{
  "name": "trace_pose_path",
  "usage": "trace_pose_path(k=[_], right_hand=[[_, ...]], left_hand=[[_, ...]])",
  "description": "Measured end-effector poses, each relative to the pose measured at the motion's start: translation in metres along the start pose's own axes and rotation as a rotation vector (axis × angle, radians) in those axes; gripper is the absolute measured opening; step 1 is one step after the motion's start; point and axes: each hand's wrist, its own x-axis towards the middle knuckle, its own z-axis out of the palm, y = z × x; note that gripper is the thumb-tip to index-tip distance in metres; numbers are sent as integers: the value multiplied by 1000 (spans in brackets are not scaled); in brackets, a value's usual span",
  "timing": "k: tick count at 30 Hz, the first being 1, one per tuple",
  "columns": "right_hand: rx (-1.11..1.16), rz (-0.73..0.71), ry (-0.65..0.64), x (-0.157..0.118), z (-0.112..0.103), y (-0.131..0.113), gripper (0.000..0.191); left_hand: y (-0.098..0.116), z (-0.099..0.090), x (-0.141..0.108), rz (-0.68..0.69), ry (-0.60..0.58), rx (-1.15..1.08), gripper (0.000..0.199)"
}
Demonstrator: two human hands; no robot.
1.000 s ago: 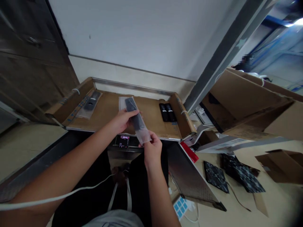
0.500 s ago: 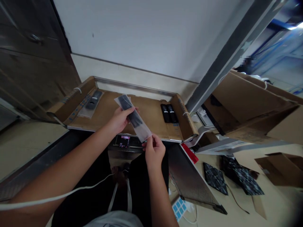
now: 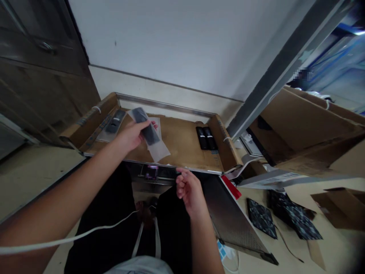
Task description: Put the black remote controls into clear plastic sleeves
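Note:
My left hand grips a frosted plastic sleeve with a long dark object inside, holding it tilted over the cardboard-lined tray. Behind it, part of another pale sleeve shows on the cardboard. My right hand is empty, just in front of the tray's near edge, its fingers loosely bent and apart. At the tray's left lies a bagged dark object with a pale label. Two slim black objects with small white labels lie side by side at the right.
The cardboard-lined tray has raised cardboard sides, with a wall behind. A large cardboard box stands to the right. On the floor lie dark patterned packets and an opened carton. A white cable crosses my left forearm.
My right hand has let go of the sleeve's lower end and dropped back toward me. My left hand has carried the sleeve left and farther over the tray.

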Motion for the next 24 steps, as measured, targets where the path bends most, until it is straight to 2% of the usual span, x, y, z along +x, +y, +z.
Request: trace_pose_path(k=[2, 4, 7, 9, 12, 15, 20, 22, 24], right_hand=[[24, -55, 87, 1, -15, -8, 36], [50, -87, 138, 0, -27, -13, 33], [47, -94, 157, -4, -37, -14, 33], [34, -87, 167, -7, -42, -11, 32], [18, -84, 189, -11, -49, -7, 32], [-13, -101, 223, -9, -54, -5, 32], [-265, -223, 275, 5, -50, -8, 37], [-482, -351, 329, 17, -47, -15, 37], [-775, -543, 452, 35, -46, -25, 33]], left_hand=[[17, -18, 25, 12, 26, 125, 4], [27, -38, 51, -8, 108, 301, 6], [31, -68, 82, -48, 237, 601, 15], [31, -84, 92, -12, 294, 868, 23], [31, -99, 94, 193, 238, 1362, 39], [31, -102, 88, 325, 117, 1602, 46], [24, -101, 82, 278, 41, 1785, 42], [25, -103, 81, 274, 79, 1846, 40], [26, -106, 80, 283, 118, 1895, 41]])
